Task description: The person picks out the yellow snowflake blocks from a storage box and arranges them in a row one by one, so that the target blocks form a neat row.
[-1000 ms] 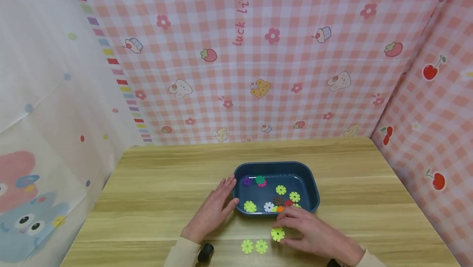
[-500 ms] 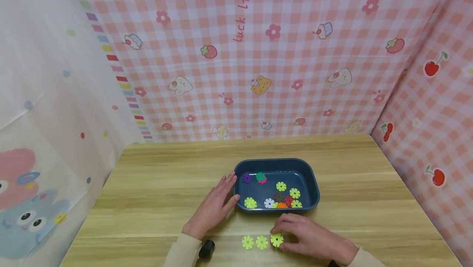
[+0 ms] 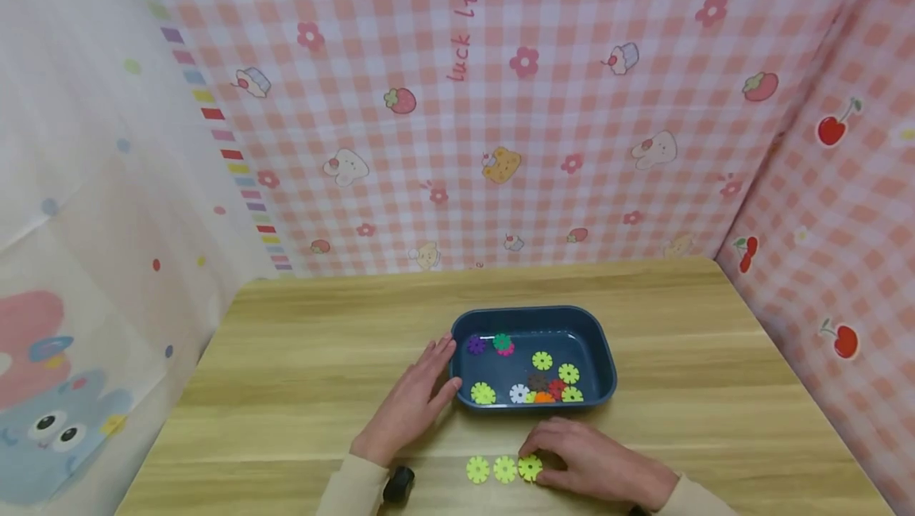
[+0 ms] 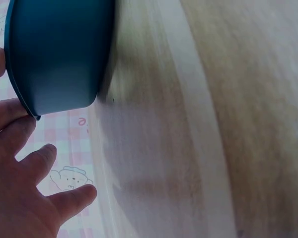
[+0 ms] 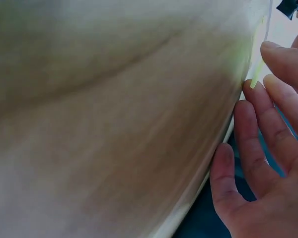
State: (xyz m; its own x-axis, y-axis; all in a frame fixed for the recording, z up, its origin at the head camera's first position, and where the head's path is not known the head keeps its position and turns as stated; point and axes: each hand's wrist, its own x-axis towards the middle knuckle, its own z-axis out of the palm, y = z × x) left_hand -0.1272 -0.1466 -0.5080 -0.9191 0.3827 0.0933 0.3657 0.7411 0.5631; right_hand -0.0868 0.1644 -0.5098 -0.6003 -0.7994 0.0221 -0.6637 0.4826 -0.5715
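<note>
My right hand pinches a yellow-green snowflake building disc between thumb and fingers, low over the table. In the right wrist view that disc shows as a thin edge at the fingertips. Left of it, two matching discs, a middle one and an outer one, lie flat in a row; the pinched disc is right beside the middle one. My left hand rests with fingers extended against the left side of a dark blue tray. In the left wrist view, fingertips touch the tray's rim.
Inside the tray lie several loose discs, among them a purple disc, a green disc, a white disc, a brown disc and more yellow-green ones. Patterned cloth walls stand behind and beside the wooden table.
My right hand has moved the pinched disc from near the tray's front edge toward me and left, up beside the two discs in the row. The left hand has stayed at the tray.
</note>
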